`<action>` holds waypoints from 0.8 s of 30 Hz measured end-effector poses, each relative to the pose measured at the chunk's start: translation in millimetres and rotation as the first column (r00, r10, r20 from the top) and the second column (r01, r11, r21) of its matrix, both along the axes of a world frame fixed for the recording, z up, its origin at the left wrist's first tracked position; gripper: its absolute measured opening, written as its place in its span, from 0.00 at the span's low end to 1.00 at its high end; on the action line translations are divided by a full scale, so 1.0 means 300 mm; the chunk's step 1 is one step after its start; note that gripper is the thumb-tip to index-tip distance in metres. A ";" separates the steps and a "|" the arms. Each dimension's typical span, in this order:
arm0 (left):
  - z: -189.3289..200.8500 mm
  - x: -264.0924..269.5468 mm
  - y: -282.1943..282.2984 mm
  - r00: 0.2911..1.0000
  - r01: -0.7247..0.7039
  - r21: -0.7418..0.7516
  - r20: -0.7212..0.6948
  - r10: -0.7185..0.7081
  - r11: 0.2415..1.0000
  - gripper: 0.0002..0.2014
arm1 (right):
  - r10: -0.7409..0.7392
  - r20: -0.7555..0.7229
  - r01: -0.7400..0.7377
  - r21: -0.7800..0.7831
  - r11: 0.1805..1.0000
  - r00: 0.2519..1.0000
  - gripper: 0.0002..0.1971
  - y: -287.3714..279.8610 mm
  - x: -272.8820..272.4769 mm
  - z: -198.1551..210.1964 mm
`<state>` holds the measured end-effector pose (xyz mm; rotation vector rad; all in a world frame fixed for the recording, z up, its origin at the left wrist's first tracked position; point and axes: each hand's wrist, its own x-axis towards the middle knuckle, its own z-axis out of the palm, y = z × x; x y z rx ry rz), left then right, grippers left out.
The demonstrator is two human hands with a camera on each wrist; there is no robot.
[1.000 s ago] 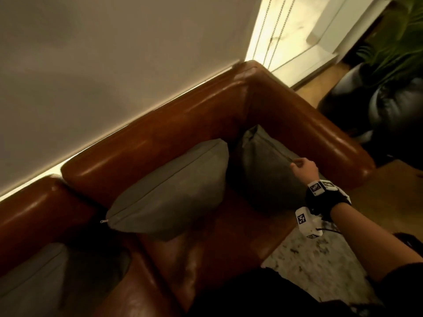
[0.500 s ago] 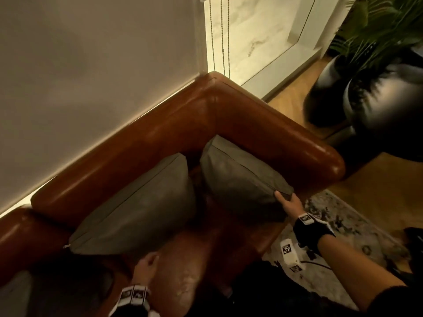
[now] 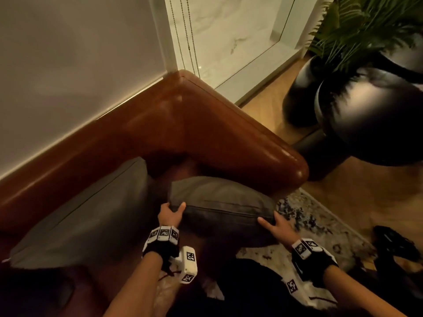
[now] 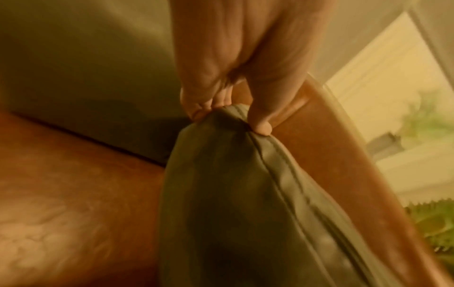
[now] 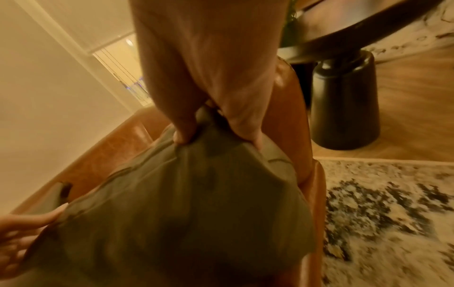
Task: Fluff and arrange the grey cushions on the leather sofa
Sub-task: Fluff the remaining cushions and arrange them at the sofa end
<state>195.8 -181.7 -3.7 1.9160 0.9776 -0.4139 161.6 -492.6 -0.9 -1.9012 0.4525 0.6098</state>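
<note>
A grey cushion (image 3: 219, 202) is lifted off the corner seat of the brown leather sofa (image 3: 206, 133), held level between both hands. My left hand (image 3: 171, 212) pinches its left corner (image 4: 230, 116) between thumb and fingers. My right hand (image 3: 271, 223) grips the right corner (image 5: 211, 128), thumb on one side, fingers on the other. A second grey cushion (image 3: 91, 216) leans against the sofa back to the left, untouched.
The sofa's armrest (image 3: 274, 156) lies just beyond the held cushion. A black round side table (image 3: 366, 124) and a potted plant (image 3: 366, 26) stand to the right on the wooden floor. A patterned rug (image 3: 309, 216) lies under my right arm. A wall runs behind the sofa.
My left hand came up from the seat and took the cushion's left corner. The cushion came away from the armrest, lifted toward me and turned level. The view shifted right.
</note>
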 end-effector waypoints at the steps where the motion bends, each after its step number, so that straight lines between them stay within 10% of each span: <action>1: 0.006 0.001 0.012 1.000 -0.015 -0.014 0.018 0.015 1.000 0.21 | 0.004 -0.009 -0.004 0.022 1.000 1.000 0.14 -0.017 0.009 -0.003; 9: 0.042 -0.217 0.204 0.917 -0.374 -0.358 -0.002 0.400 0.855 0.15 | -0.189 -0.260 0.285 0.404 0.869 0.947 0.14 0.039 0.172 0.097; 24: -0.092 -0.391 0.136 0.954 0.234 0.033 -0.201 -0.223 0.972 0.17 | -0.173 -0.448 0.288 0.201 0.936 0.877 0.14 0.115 0.216 -0.064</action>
